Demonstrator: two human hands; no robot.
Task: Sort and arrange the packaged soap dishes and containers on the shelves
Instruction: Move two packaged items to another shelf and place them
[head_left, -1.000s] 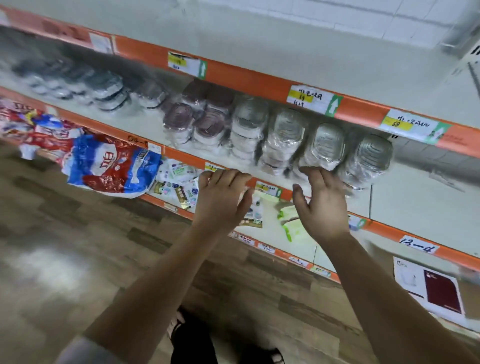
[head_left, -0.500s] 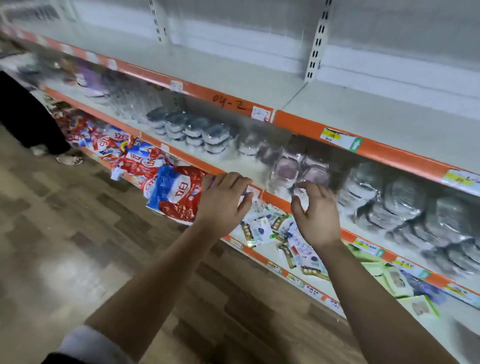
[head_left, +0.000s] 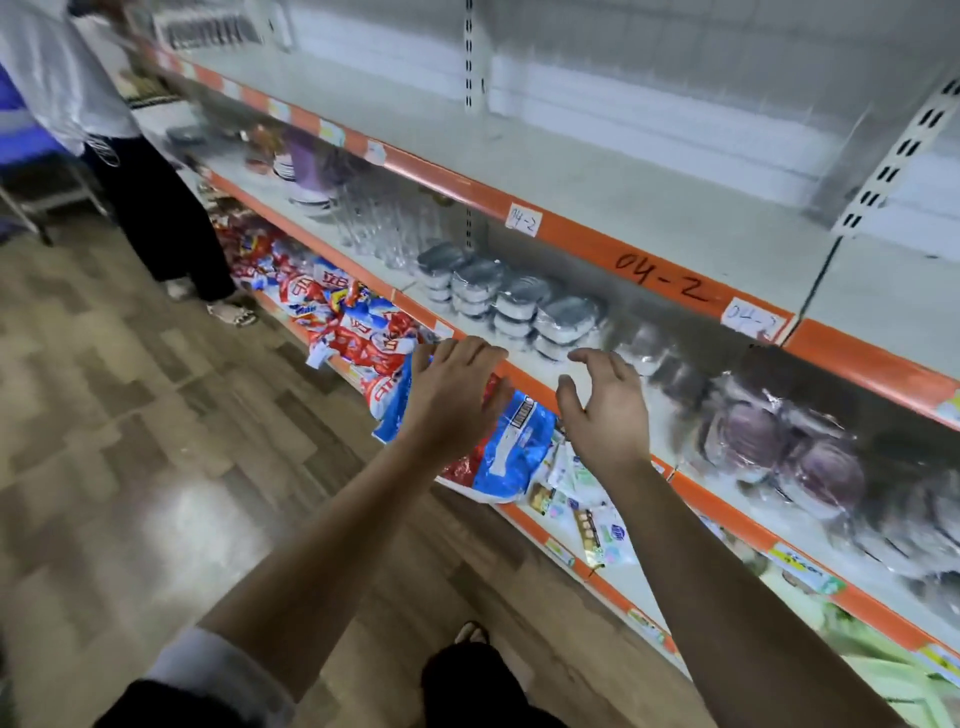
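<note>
Since the earlier frames both arms had slid along the aisle, away from the purple packs and toward the grey-lidded ones, and the view had swung with them. Nearest, the left hand (head_left: 457, 395) and right hand (head_left: 605, 410) hovered side by side with fingers loosely spread and nothing in them; whether the left one touched the shelf rim could not be told. Under them, at 6 o'clock, blue-and-red detergent bags (head_left: 506, 447) and small sachets (head_left: 571, 501) lay on the lower shelf. Just beyond the fingertips, at 12 o'clock on the middle shelf (head_left: 524, 375), stood the wrapped grey-lidded containers (head_left: 511, 306) in tidy stacks. The purple soap dishes (head_left: 779, 447) at 3 o'clock sat in a looser, blurred cluster. By that look the sorting was partly done, with the grey row apparently next for straightening. Farther along, at 11 o'clock, clear glasses (head_left: 384, 228) stood on the same shelf. A handwritten 04-2 label (head_left: 662, 275) marked the orange rail above. A wood-pattern floor (head_left: 130, 467) ran past another person (head_left: 130, 156) standing at 10 o'clock.
</note>
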